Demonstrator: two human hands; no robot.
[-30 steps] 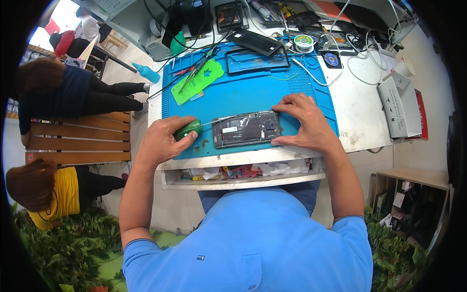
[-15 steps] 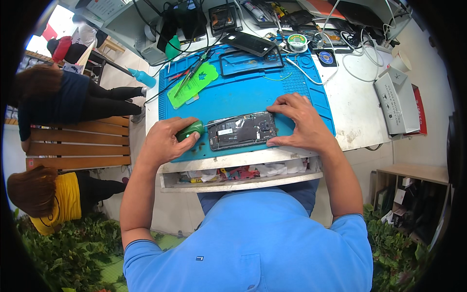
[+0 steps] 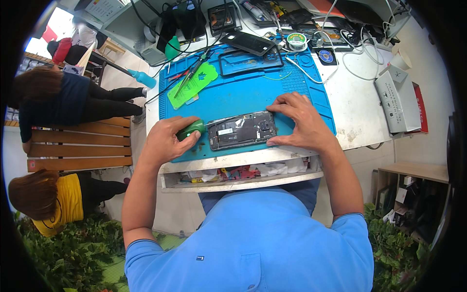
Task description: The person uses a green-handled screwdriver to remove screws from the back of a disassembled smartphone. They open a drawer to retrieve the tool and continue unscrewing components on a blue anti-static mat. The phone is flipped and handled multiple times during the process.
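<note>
An opened smartphone, its dark inner parts and battery area exposed, lies on the blue work mat near the front edge of the desk. My right hand grips the phone's right end, thumb at the lower corner and fingers at the upper one. In my left hand is a rounded green object, either a tool handle or a small squeeze bottle; I cannot tell which. Its front end points at the phone's upper left corner. My left fingers are wrapped round it and hide part of it.
Behind the phone lie a lime-green card with a soldering iron on it, a black phone frame, a dark screen and a solder spool. A partly open drawer sits below the desk edge. Cables run along the right.
Both hands and the phone keep nearly the same place. The whole picture has shifted slightly.
</note>
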